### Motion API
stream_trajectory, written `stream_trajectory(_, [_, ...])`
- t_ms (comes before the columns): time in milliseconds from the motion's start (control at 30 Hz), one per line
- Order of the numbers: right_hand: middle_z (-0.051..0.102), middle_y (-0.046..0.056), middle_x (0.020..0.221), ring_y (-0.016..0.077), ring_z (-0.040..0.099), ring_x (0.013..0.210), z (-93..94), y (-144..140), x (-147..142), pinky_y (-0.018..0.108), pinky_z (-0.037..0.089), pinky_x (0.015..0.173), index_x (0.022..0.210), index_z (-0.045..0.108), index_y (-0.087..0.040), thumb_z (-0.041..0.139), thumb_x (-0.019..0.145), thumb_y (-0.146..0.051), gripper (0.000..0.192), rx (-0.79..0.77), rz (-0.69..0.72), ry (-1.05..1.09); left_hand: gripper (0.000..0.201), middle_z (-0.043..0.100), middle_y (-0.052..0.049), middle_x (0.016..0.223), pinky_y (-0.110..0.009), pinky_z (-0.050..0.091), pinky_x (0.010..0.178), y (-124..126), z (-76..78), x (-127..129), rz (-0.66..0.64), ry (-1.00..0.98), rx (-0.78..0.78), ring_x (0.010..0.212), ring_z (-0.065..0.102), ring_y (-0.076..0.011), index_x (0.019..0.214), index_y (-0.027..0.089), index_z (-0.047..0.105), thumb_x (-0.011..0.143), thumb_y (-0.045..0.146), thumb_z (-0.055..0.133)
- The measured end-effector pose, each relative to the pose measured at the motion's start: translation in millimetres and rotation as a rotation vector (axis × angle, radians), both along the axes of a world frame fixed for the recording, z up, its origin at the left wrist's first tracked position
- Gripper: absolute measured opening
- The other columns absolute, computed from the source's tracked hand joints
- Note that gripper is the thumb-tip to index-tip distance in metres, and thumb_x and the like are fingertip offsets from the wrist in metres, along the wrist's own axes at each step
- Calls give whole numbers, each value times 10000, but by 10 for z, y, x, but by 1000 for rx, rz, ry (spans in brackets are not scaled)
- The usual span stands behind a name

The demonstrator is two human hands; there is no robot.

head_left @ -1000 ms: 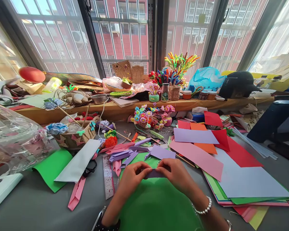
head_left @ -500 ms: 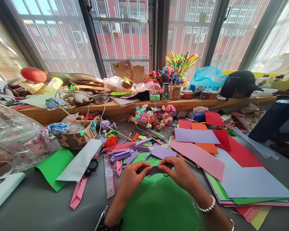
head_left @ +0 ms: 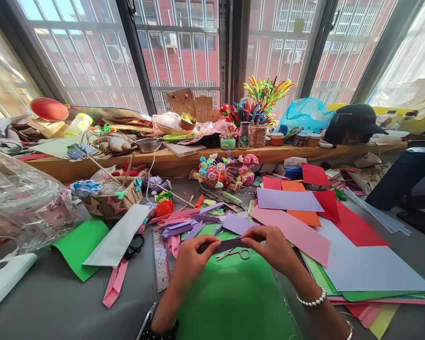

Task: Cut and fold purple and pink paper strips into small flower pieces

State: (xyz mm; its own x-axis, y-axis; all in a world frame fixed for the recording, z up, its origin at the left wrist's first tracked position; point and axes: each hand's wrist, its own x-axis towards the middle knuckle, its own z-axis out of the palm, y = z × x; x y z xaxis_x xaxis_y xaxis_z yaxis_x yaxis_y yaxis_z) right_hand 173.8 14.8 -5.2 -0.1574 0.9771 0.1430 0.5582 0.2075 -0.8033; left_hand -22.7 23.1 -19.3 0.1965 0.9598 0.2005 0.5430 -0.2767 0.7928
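A narrow folded purple paper strip [head_left: 230, 244] is stretched level between my two hands, above the green mat [head_left: 233, 297]. My left hand [head_left: 193, 257] pinches its left end between thumb and fingers. At the other end, my right hand [head_left: 269, 245] grips it in the same kind of pinch. Just below the strip, small scissors [head_left: 235, 254] lie on the mat with their loops to the right. Beyond my hands sit a flat purple paper piece [head_left: 238, 223] and a pile of folded purple strips [head_left: 184, 227].
On the right are stacked coloured sheets [head_left: 378, 264] and a pink paper strip [head_left: 297, 231]. A ruler [head_left: 161, 259], a white paper strip [head_left: 116, 236] and a green sheet [head_left: 83, 248] lie left. Paper flowers [head_left: 216, 170] stand at the back, below a cluttered sill [head_left: 184, 158].
My right hand has shifted right and my left hand slightly left, so more of the purple strip shows between them. The scissors beneath are now uncovered.
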Motion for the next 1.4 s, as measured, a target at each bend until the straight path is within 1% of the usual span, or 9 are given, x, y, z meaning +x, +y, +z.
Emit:
stream_trajectory(100, [667,16,661,148,591,619,-10,-17,-56,231,427,577,704,661,-171,561,739,-207,112,67,20,-87,158,697,8,714,-223,477,592,6,2,-23,-27,77,32,653,624,-154,731,200,668,735,286,535])
stream_trajectory(200, [665,18,687,150,585,639,-28,-33,-118,244,419,604,722,667,-175,566,742,-176,103,144,59,-182,146,697,6,766,-232,472,644,-3,-11,-16,-93,132,88,712,624,-155,767,215,668,747,259,530])
stream_trajectory(300, [662,18,706,146,585,662,-48,-42,-164,238,418,620,746,670,-178,572,742,-151,102,192,112,-212,147,689,-1,774,-234,462,670,-31,-23,22,-144,161,137,739,618,-153,774,216,666,762,236,521])
stream_trajectory(600, [641,24,698,148,573,655,-114,-42,-230,233,411,591,730,648,-171,571,755,-144,85,257,101,-268,135,676,-8,748,-226,452,634,-64,-63,49,-154,244,250,700,608,-149,777,208,654,770,207,519])
stream_trajectory(767, [647,19,711,153,578,675,-92,-47,-165,242,416,618,739,641,-181,563,764,-147,89,308,76,-247,155,681,-14,719,-226,450,610,-27,-25,-11,-125,254,269,671,613,-152,734,202,648,774,244,504])
stream_trajectory(900, [661,22,731,162,589,693,-18,-40,-56,254,428,633,727,640,-190,534,787,-193,122,292,23,-201,170,686,-12,742,-237,440,630,-3,41,-97,-79,255,272,699,619,-158,729,205,642,781,269,493])
stream_trajectory(1033, [670,15,726,160,600,686,24,-30,-10,250,436,630,720,647,-203,527,785,-210,136,286,27,-166,155,689,5,745,-227,429,623,-2,73,-120,-56,249,274,703,622,-153,714,219,642,772,270,508])
stream_trajectory(1267, [664,18,723,159,592,684,-5,-19,-3,248,429,637,721,642,-193,535,781,-203,123,261,39,-150,167,684,11,723,-218,428,596,18,40,-125,-49,286,284,677,620,-152,712,218,637,775,286,499])
stream_trajectory(1400, [647,17,726,153,575,681,-40,-22,-57,245,418,631,738,636,-187,536,777,-179,108,260,41,-206,165,679,-4,718,-217,443,602,22,-17,-125,-67,335,331,670,621,-153,722,211,631,783,250,482])
